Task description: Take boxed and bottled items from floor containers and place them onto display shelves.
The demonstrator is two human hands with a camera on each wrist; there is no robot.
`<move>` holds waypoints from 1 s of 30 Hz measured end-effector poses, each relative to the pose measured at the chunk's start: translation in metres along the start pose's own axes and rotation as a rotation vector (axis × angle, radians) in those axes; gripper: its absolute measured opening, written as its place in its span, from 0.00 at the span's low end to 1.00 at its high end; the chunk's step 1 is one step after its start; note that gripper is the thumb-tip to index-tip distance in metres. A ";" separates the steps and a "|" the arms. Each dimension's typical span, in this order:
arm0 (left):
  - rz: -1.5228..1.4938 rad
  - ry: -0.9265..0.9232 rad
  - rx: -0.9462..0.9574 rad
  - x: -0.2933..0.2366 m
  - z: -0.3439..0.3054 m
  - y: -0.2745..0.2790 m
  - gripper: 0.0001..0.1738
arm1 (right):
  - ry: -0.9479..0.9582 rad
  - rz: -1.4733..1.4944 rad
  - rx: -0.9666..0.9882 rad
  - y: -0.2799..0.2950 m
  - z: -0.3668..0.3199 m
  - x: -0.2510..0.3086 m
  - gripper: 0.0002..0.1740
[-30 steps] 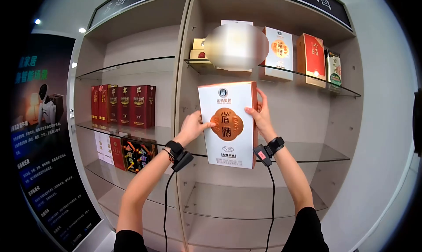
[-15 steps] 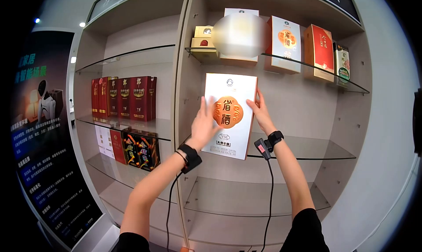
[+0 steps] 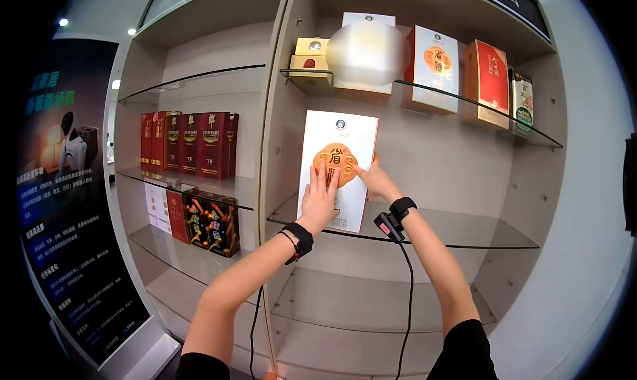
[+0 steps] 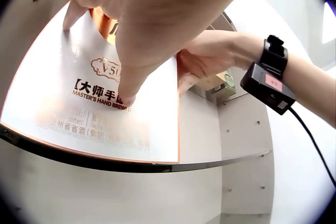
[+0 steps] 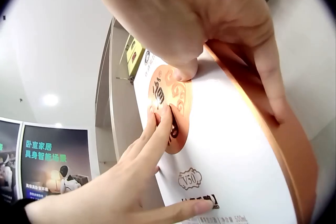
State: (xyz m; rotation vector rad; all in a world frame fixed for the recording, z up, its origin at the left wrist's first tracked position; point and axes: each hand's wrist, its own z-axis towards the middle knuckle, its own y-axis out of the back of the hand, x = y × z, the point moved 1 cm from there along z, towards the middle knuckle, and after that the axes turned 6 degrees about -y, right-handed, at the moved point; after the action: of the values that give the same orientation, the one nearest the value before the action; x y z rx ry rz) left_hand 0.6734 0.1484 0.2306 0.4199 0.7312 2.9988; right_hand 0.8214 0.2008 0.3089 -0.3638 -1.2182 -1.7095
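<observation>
A tall white liquor box (image 3: 350,193) with an orange emblem and orange sides stands upright at the front of a glass shelf (image 3: 458,229). In the left wrist view the bottom of the box (image 4: 63,109) is right at the shelf's dark front edge. My left hand (image 3: 318,204) lies against the front face, fingers spread over the lower emblem and thumb near the printed text. On the other side, my right hand (image 3: 383,183) grips the right edge. The right wrist view shows the right thumb on the front and fingers on the orange side (image 5: 294,140).
Above, a glass shelf carries a matching white box (image 3: 434,71), a red and gold box (image 3: 490,81), small yellow boxes (image 3: 310,63) and a box behind a blurred patch. Dark red boxes (image 3: 189,144) and black patterned boxes (image 3: 212,224) stand in the left cabinet. A black cable (image 3: 409,300) hangs from my right wrist.
The box has moved down from mid-air to the shelf front. My left hand has shifted from the box's left edge onto its front face. The right hand stays at the right edge.
</observation>
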 end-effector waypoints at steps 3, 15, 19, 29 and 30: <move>-0.047 0.017 0.054 0.012 0.007 -0.009 0.62 | -0.051 -0.063 -0.008 -0.015 0.020 -0.005 0.46; -0.381 0.232 0.544 0.063 0.054 -0.063 0.45 | -0.219 -0.119 0.062 -0.054 0.111 -0.022 0.39; -0.286 0.141 0.511 0.085 0.061 -0.103 0.49 | -0.278 -0.166 0.021 -0.069 0.136 -0.026 0.37; -0.422 0.229 0.642 0.096 0.076 -0.133 0.48 | -0.245 -0.288 0.015 -0.072 0.188 -0.062 0.36; -0.434 0.229 0.644 0.096 0.076 -0.132 0.48 | -0.282 -0.291 0.079 -0.072 0.181 -0.058 0.35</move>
State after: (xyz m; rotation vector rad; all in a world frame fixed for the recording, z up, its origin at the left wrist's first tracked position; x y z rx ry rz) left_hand 0.5963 0.3085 0.2596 -0.0822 1.5750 2.3690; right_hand 0.7402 0.3874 0.3110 -0.4044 -1.6036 -1.8940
